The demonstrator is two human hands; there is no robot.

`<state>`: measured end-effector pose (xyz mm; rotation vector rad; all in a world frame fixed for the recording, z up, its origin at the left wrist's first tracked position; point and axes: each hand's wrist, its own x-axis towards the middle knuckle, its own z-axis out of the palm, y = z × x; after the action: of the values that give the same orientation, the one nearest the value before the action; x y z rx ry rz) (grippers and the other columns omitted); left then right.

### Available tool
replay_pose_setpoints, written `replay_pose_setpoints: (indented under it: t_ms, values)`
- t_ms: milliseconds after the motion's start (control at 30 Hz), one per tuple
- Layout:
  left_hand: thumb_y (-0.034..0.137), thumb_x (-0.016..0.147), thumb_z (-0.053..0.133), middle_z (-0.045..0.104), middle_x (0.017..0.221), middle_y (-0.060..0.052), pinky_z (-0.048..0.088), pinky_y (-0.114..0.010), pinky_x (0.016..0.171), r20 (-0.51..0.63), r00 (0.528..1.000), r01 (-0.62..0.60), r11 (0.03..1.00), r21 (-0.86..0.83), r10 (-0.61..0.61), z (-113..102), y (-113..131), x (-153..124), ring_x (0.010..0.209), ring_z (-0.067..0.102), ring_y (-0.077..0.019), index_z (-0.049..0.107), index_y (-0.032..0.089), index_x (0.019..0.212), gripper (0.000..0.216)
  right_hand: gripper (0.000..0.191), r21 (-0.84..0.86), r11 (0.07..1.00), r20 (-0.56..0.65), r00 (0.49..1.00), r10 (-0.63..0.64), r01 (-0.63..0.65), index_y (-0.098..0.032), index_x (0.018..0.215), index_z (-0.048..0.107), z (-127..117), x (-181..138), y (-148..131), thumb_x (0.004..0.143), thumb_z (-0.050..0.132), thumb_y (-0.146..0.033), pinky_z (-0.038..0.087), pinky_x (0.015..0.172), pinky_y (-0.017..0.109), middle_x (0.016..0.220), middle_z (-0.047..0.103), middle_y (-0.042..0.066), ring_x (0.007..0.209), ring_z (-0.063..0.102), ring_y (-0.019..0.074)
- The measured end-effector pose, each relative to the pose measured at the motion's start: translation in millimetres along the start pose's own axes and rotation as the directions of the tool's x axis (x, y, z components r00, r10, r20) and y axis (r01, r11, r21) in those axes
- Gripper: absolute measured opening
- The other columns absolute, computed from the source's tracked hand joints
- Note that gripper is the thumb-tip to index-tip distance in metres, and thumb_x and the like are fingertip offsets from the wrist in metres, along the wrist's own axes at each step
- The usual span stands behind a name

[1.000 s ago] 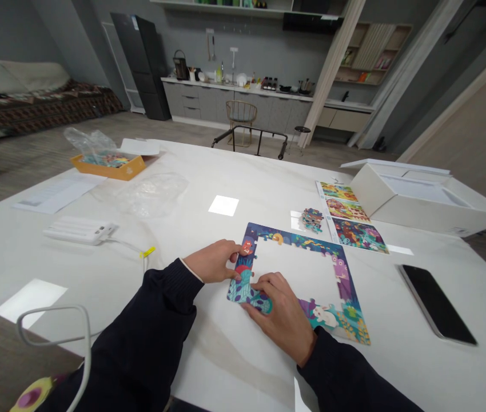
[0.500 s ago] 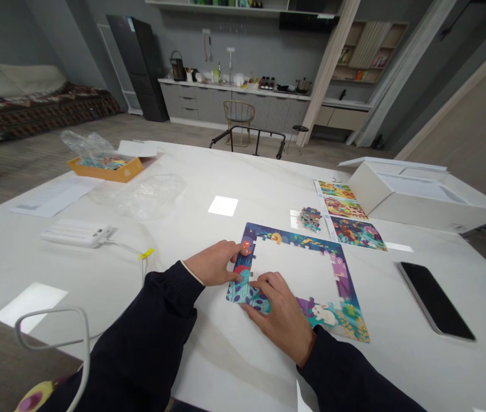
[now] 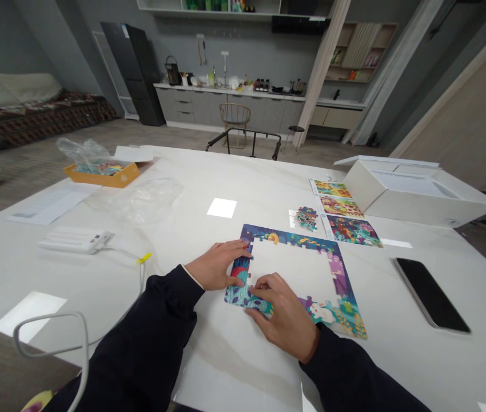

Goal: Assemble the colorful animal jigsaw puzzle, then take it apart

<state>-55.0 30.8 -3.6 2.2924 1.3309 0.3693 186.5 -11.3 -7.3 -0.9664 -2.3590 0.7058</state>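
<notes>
Now that your left hand (image 3: 219, 266) lies flat on the left side of the puzzle frame (image 3: 339, 270), your right hand (image 3: 283, 312) presses alongside, both grips empty.

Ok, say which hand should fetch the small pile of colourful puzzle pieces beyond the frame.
Probably right: the right hand is nearer the pile of puzzle pieces; the left hand presses the colourful puzzle frame's left border.

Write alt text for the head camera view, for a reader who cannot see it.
Two hands in dark sleeves press on a colourful jigsaw border on a white table: the left hand on its left edge, the right hand on its lower left corner. Beyond it lie loose pieces, picture cards and a white box; a black phone is to the right.
</notes>
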Motion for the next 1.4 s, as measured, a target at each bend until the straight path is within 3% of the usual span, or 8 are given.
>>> replay_pose_setpoints:
  t_ms: [400,700,900,1033,1100,1233,1300,1400]
  values:
    - [0.041,0.068,0.09,0.043,0.159,-0.017,0.034,-0.053,0.119,-0.001,1.0,-0.029,0.999,0.018,0.029,-2.1,5.2,-2.0,0.149,0.038,-0.0362,0.057,0.024,0.132,0.074,0.033,-0.008,0.999,0.023,0.999,-0.032,0.032,-0.022,0.114,0.066,-3.5,0.6,-0.8,0.083,0.075,-0.014,0.052,0.091,0.046,0.105,0.062,0.008,0.102,0.057,0.0275]
    - [0.043,0.066,0.092,0.043,0.159,-0.017,0.033,-0.054,0.119,0.022,1.0,-0.003,1.0,0.017,0.003,-4.1,7.1,0.4,0.149,0.037,-0.0367,0.058,0.024,0.131,0.075,0.03,-0.202,0.979,0.02,1.0,0.019,-0.014,-0.02,0.113,0.063,-9.0,-0.5,-4.7,0.087,0.075,-0.032,0.048,0.085,0.048,0.105,0.061,0.01,0.1,0.054,0.0306]
    - [0.039,0.064,0.094,0.045,0.158,-0.016,0.035,-0.053,0.118,0.011,1.0,-0.003,1.0,0.019,0.003,-5.2,8.1,0.3,0.147,0.04,-0.0362,0.059,0.025,0.128,0.074,0.03,-0.224,0.975,0.043,0.999,0.024,-0.013,-0.021,0.111,0.065,-4.8,-2.6,-6.1,0.085,0.077,-0.03,0.049,0.084,0.045,0.103,0.062,0.009,0.099,0.056,0.0297]
    - [0.043,0.065,0.093,0.047,0.156,-0.016,0.037,-0.054,0.117,-0.002,1.0,-0.02,1.0,0.023,0.02,-3.5,6.4,0.7,0.145,0.042,-0.0367,0.06,0.025,0.129,0.074,0.037,-0.179,0.984,-0.029,1.0,0.005,-0.01,-0.022,0.117,0.065,-14.2,-1.7,-3.2,0.087,0.077,-0.039,0.051,0.086,0.045,0.105,0.066,0.009,0.1,0.06,0.0288]
    - [0.046,0.069,0.091,0.049,0.154,-0.015,0.038,-0.055,0.117,-0.024,0.999,-0.023,0.999,0.027,0.024,-1.4,5.0,2.5,0.144,0.044,-0.0366,0.062,0.025,0.128,0.068,0.038,-0.154,0.987,-0.139,0.99,0.018,-0.04,-0.022,0.123,0.064,-33.8,4.8,10.9,0.091,0.073,-0.041,0.051,0.092,0.046,0.112,0.069,0.01,0.105,0.063,0.0287]
    - [0.04,0.086,0.078,0.057,0.146,-0.012,0.042,-0.055,0.115,-0.149,0.988,-0.037,0.999,0.016,0.039,3.1,4.1,8.4,0.139,0.048,-0.0333,0.067,0.025,0.121,0.04,0.035,-0.158,0.96,-0.435,0.889,0.141,-0.229,-0.021,0.127,0.064,-91.3,35.4,73.4,0.096,0.063,-0.037,0.051,0.1,0.047,0.122,0.071,0.012,0.109,0.067,0.029]
    - [0.034,0.09,0.073,0.058,0.142,-0.012,0.043,-0.054,0.115,-0.231,0.971,-0.071,0.997,-0.001,0.069,4.5,5.0,11.3,0.138,0.049,-0.0318,0.066,0.023,0.121,0.033,0.036,-0.22,0.935,-0.448,0.881,0.155,-0.276,-0.018,0.128,0.064,-113.5,56.8,111.5,0.095,0.062,-0.031,0.05,0.103,0.049,0.124,0.071,0.013,0.112,0.067,0.0307]
    - [0.026,0.093,0.067,0.059,0.14,-0.012,0.046,-0.053,0.114,-0.321,0.94,-0.124,0.992,-0.008,0.115,6.1,6.4,14.2,0.136,0.049,-0.0308,0.066,0.023,0.12,0.026,0.039,-0.326,0.894,-0.361,0.915,0.182,-0.306,-0.014,0.13,0.064,-126.8,87.3,156.9,0.092,0.064,-0.023,0.042,0.112,0.047,0.134,0.066,0.016,0.129,0.058,0.0319]
